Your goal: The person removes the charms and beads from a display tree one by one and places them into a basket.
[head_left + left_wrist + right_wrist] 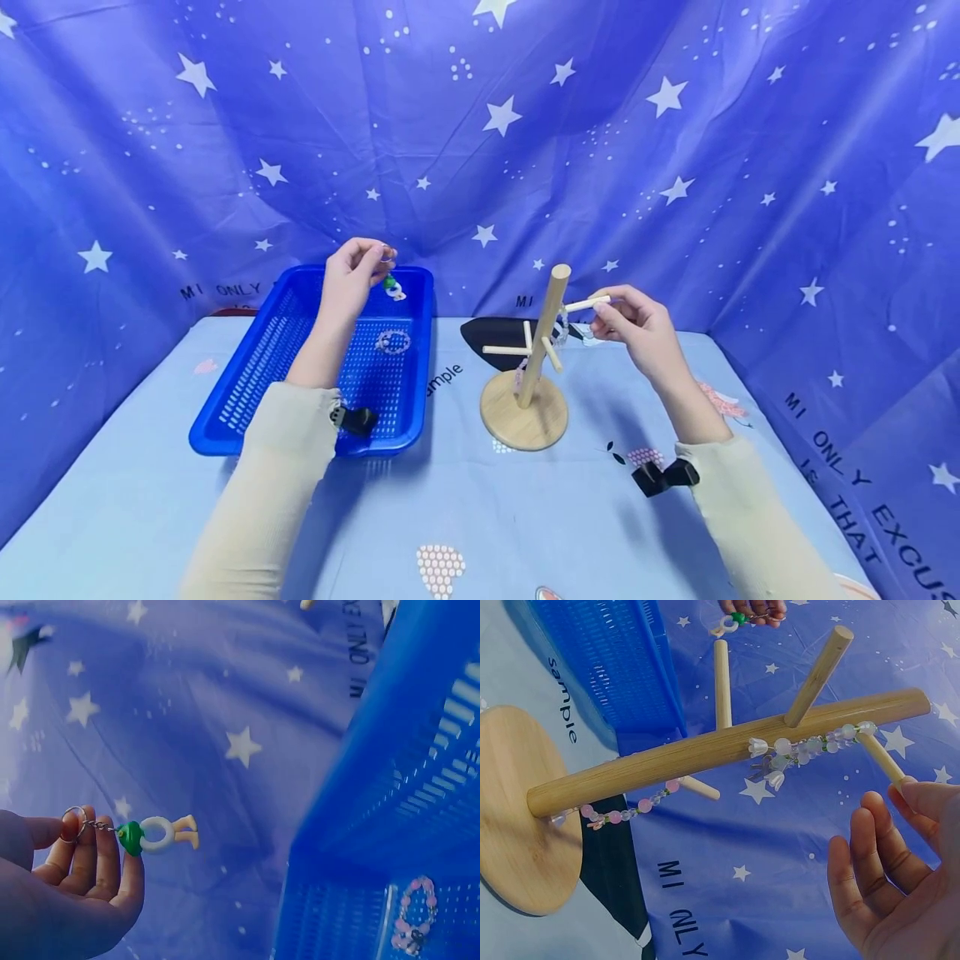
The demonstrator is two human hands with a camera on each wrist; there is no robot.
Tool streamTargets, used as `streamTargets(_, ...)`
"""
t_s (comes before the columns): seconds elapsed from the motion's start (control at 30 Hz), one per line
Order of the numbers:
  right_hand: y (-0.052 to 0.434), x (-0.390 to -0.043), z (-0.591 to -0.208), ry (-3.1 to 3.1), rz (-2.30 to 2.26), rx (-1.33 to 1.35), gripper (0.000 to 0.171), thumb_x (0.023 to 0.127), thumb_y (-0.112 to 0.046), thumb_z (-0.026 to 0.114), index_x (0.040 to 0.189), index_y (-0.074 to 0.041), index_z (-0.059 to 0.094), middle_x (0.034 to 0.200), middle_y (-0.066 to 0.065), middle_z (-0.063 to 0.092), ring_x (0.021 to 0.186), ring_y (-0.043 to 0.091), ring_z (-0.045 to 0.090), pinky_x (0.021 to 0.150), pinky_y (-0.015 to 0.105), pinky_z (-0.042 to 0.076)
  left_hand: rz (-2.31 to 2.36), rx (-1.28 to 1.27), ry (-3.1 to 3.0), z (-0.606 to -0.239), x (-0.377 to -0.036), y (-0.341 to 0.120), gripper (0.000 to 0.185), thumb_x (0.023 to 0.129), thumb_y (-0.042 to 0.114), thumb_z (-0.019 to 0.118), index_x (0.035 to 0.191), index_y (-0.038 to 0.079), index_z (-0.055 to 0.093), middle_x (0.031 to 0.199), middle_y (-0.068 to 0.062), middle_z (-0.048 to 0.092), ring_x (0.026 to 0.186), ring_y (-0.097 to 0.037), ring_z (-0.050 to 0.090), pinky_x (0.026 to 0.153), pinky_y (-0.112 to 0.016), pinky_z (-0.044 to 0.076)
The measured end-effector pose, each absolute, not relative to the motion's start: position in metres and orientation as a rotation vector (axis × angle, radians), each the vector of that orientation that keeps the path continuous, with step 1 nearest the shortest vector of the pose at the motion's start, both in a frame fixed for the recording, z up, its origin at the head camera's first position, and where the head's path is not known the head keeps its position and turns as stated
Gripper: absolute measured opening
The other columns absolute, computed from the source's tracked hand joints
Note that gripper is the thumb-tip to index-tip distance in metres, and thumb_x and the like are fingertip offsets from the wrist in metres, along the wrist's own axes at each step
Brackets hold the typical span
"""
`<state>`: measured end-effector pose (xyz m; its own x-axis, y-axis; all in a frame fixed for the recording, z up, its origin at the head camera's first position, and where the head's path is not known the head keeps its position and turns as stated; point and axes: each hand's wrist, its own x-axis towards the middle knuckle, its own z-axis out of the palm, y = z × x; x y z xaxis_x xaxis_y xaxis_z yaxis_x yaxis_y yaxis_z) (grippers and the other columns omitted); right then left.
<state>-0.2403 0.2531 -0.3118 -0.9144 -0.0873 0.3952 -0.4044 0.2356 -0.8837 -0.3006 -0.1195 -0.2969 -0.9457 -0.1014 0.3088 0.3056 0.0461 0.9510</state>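
My left hand (352,275) is raised above the far end of a blue mesh basket (247,367) and pinches the metal ring of a keychain (392,287). The keychain (154,834) has a green cap, a white ring and small tan legs, and dangles from my fingers (90,862). My right hand (633,321) pinches the outer tip of an upper peg (587,304) on a wooden peg stand (542,346). A clear beaded bracelet (802,746) hangs on the stand's post (727,750) near that peg (881,759). A pink bead string (622,814) hangs lower down.
Another beaded bracelet (393,342) lies on the basket floor (352,922). A black patch (495,333) shows on the cloth behind the stand. A blue starred curtain (675,150) closes in the table at the back and both sides. The light blue printed cloth (465,517) covers the tabletop.
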Motion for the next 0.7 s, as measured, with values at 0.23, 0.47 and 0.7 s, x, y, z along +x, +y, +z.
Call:
streamTargets(0.23,0.253,-0.240,-0.314,-2.270,1.701,0.448,0.012,0.100,-0.014,0.060,0.108,-0.010,0.067,0.072,-0.009,0.067,0.068,0.005,0.067,0.069,0.020,0.060,-2.042,-0.129,-1.982,-0.313,-0.324,-0.138,0.011,0.104,0.016,0.051,0.101,0.010,0.059,0.084,0.019,0.066,0.085,-0.003,0.065,0.086,-0.021,0.055)
streamTargets(0.47,0.252,-0.240,-0.315,-2.264,1.712,0.462,0.011,0.100,-0.013,0.060,0.107,-0.011,0.067,0.073,-0.008,0.068,0.069,0.005,0.068,0.068,0.020,0.060,-1.980,-0.028,-2.070,-0.342,-0.343,-0.152,0.019,0.105,0.017,0.050,0.108,0.000,0.059,0.084,0.017,0.065,0.081,0.000,0.065,0.085,-0.021,0.056)
streamTargets(0.7,0.251,-0.243,-0.315,-2.224,1.759,0.482,0.010,0.099,-0.011,0.060,0.105,-0.013,0.068,0.073,-0.008,0.068,0.069,0.002,0.067,0.069,0.019,0.060,-1.904,0.008,-2.325,-0.360,-0.359,-0.163,0.030,0.107,0.023,0.043,0.119,-0.003,0.054,0.109,-0.007,0.065,0.081,0.005,0.062,0.104,-0.040,0.052)
